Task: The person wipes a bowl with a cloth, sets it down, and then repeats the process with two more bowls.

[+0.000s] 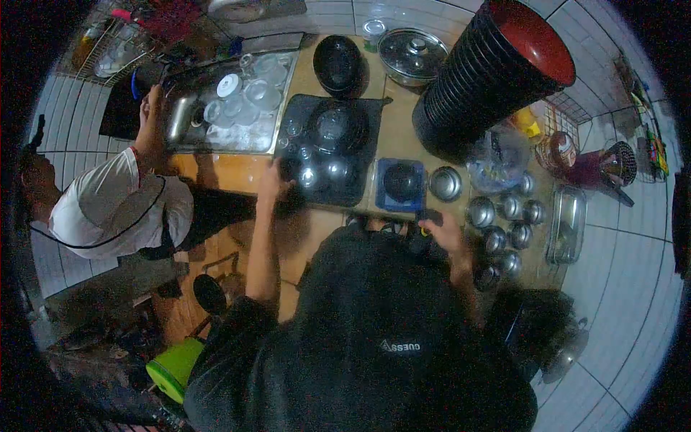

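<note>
Sorting washed dishes on tabletop: left hand flat, empty, at black tray edge; right hand grasping dark object. Steel bowls already grouped; glasses remain in sink tray.

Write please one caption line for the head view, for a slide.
Left hand on black mat, right hand near blue tray; co-worker's hand at sink.

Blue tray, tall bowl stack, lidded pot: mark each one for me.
Blue tray (381,201): head view, left rim.
Tall bowl stack (471,79): head view, black side of the stack.
Lidded pot (413,50): head view, glass lid near its knob.
</note>
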A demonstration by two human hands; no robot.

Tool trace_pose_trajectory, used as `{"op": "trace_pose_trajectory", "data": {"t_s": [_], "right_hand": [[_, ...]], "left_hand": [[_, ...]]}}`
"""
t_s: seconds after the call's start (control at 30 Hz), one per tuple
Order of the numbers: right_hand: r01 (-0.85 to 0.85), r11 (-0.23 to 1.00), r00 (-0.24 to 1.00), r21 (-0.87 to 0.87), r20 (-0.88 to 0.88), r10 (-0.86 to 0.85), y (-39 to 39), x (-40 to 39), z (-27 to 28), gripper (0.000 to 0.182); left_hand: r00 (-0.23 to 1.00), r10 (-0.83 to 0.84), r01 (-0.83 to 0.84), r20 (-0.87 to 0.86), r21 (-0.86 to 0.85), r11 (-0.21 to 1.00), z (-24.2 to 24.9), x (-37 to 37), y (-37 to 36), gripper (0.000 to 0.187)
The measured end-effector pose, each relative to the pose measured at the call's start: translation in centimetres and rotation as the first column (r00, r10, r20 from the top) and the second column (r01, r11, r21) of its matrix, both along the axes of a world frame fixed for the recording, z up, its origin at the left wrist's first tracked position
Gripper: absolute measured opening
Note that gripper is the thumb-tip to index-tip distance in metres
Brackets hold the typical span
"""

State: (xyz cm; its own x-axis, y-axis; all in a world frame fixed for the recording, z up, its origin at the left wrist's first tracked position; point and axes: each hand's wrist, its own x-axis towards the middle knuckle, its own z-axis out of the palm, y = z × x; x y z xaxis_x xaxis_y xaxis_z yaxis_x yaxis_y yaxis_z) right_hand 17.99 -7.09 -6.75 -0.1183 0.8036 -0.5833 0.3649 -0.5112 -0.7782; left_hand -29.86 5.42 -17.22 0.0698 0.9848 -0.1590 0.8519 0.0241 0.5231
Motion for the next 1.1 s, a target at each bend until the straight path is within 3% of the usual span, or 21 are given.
{"op": "trace_pose_trajectory", "data": {"t_s": [0.07, 0.1, 0.13, 0.17, 0.2, 0.23, 0.37, 0.43, 0.47, 0.53, 0.57, 0.63, 0.7, 0.77, 0.83, 0.87, 0.97, 1.0, 1.07, 1.1], "right_hand": [[0.095, 0.995, 0.995, 0.032, 0.025, -0.095, -0.3, -0.2, -0.8, 0.024], [0.098, 0.995, 0.995, 0.030, 0.022, -0.099, -0.3, -0.2, -0.8, 0.024], [0.100, 0.995, 0.995, 0.021, 0.013, -0.100, -0.3, -0.2, -0.8, 0.023], [0.102, 0.995, 0.995, 0.011, 0.005, -0.102, -0.3, -0.1, -0.7, 0.023], [0.108, 0.994, 0.994, 0.010, 0.004, -0.108, -0.2, -0.1, -0.5, 0.023], [0.068, 0.998, 0.998, 0.004, 0.014, -0.068, 0.0, -0.1, 0.0, 0.024], [0.025, 0.999, 0.998, 0.037, 0.059, -0.027, 0.6, -0.8, 2.5, 0.032], [0.054, 0.999, 0.997, 0.005, 0.049, -0.054, 0.7, -0.8, 3.0, 0.034], [0.076, 0.997, 0.996, -0.030, 0.039, -0.075, 0.7, -0.8, 3.1, 0.036], [0.114, 0.993, 0.991, -0.010, 0.072, -0.113, 0.5, -0.8, 2.4, 0.037], [0.149, 0.989, 0.983, 0.009, 0.105, -0.149, 0.3, -0.7, 2.1, 0.038], [0.161, 0.987, 0.983, 0.027, 0.084, -0.163, 0.2, -0.7, 2.0, 0.037], [0.169, 0.985, 0.984, 0.044, 0.057, -0.171, 0.2, -0.3, 0.8, 0.036], [0.059, 0.997, 0.996, 0.056, -0.070, -0.055, 0.3, 0.7, -1.6, 0.039], [0.084, 0.991, 0.995, 0.104, -0.063, -0.077, 0.0, 0.4, -1.7, 0.038], [0.113, 0.982, 0.993, 0.149, -0.053, -0.106, 0.0, 0.2, -1.6, 0.037], [0.093, 0.984, 0.995, 0.153, -0.041, -0.088, 0.1, 0.2, -1.7, 0.033], [0.092, 0.984, 0.995, 0.154, -0.042, -0.087, 0.1, 0.2, -1.7, 0.033], [0.065, 0.988, 0.998, 0.137, 0.002, -0.066, 0.3, 0.2, -1.4, 0.029], [0.066, 0.988, 0.998, 0.139, 0.002, -0.067, 0.3, 0.2, -1.2, 0.029]], "left_hand": [[1.000, -0.017, 0.018, -0.023, 0.013, 1.000, -1.8, -0.8, 0.2, 0.079], [0.967, 0.103, -0.091, 0.232, -0.063, 0.994, -4.2, -1.8, 0.6, 0.080], [0.859, 0.230, -0.173, 0.458, -0.164, 0.971, -5.4, -2.3, 0.9, 0.081], [0.861, 0.226, -0.168, 0.456, -0.165, 0.972, -3.5, -1.5, 0.7, 0.081], [0.973, 0.064, -0.059, 0.224, -0.029, 0.998, -1.5, -0.8, 0.3, 0.081], [0.996, -0.081, 0.084, -0.041, 0.077, 0.993, -0.3, -0.3, 0.1, 0.082], [0.993, -0.073, 0.085, -0.092, 0.143, 0.986, 0.7, 0.3, 0.1, 0.082], [0.973, -0.055, 0.101, -0.223, 0.202, 0.974, 2.2, 0.8, -0.2, 0.082], [0.973, -0.058, 0.105, -0.223, 0.204, 0.973, 1.1, -0.1, 0.1, 0.082], [0.979, -0.088, 0.155, -0.183, 0.389, 0.908, -0.6, -2.2, 0.4, 0.080], [0.979, -0.087, 0.154, -0.184, 0.390, 0.908, 1.5, -1.2, 0.3, 0.080], [0.986, 0.059, -0.057, 0.157, -0.020, 0.998, 5.2, -0.1, 0.0, 0.079], [0.978, 0.058, -0.055, 0.203, -0.021, 0.998, 4.1, -1.6, 0.4, 0.074], [0.967, 0.056, -0.053, 0.247, -0.021, 0.998, 5.3, -1.5, 0.2, 0.069], [0.705, 0.337, -0.215, 0.625, -0.264, 0.940, 8.2, 0.4, -0.6, 0.053], [0.704, 0.339, -0.220, 0.624, -0.262, 0.940, 8.6, 0.5, -0.6, 0.053], [0.412, 0.450, -0.224, 0.792, -0.391, 0.893, 9.3, 0.4, -0.5, 0.051], [0.412, 0.450, -0.225, 0.793, -0.390, 0.893, 8.6, 0.0, -0.5, 0.051], [0.044, 0.455, -0.086, 0.889, -0.451, 0.889, 7.8, -0.4, -0.4, 0.057], [0.044, 0.453, -0.085, 0.891, -0.448, 0.890, 7.4, -0.5, -0.5, 0.057]]}}
